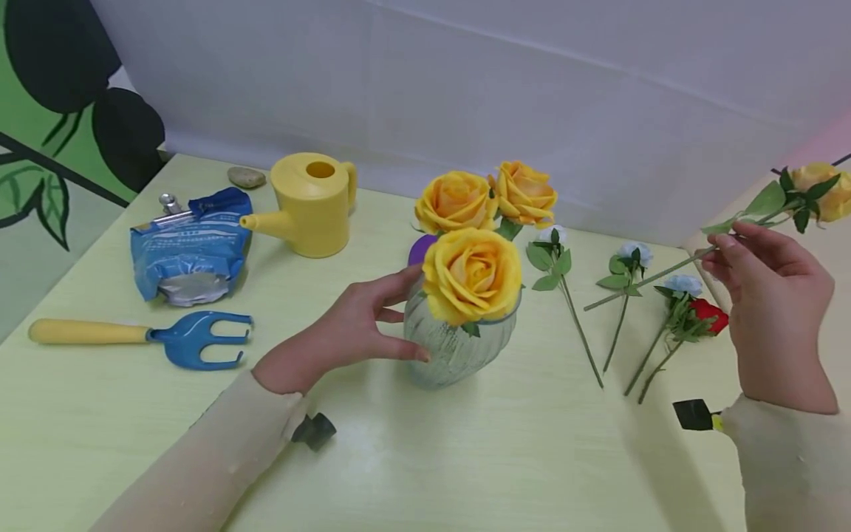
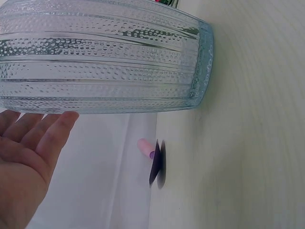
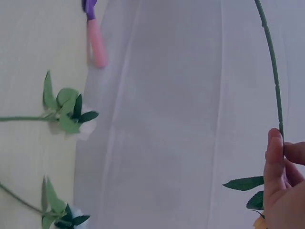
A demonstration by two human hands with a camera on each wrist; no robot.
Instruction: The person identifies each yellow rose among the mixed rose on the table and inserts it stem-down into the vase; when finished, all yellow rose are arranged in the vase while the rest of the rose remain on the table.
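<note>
We see the left hand (image 1: 352, 325) reaching in from the lower left, forearm lying low over the counter (image 1: 465, 458), its fingers straight and spread against the side of the glass vase (image 1: 459, 347); the thumb points up toward the rim and the fingertips press the ribbed wall without curling round it. The vase stands upright near the middle of the counter and holds three yellow roses (image 1: 472, 273).

The right hand (image 1: 774, 295) is raised at the right edge, wrist bent back, pinching the green stem of a fourth yellow rose (image 1: 821, 188) between thumb and fingers. The stem slants down to the left, its free end in the air over the counter, the bloom high on the right.

On the counter between the two hands lie three pale blue flowers (image 1: 634, 255) and a red flower (image 1: 711, 314), stems toward us. To the left are a yellow watering can (image 1: 312, 203), a blue bag (image 1: 189, 244), a blue hand rake (image 1: 193, 340) with a yellow handle, and a small stone (image 1: 246, 176).

The left wrist view shows what the head view cannot: the vase's dotted, banded glass close up, the fingertips (image 2: 64, 119) touching its wall. The right wrist view shows the thumb (image 3: 274, 157) laid along the stem just above its leaves.
</note>
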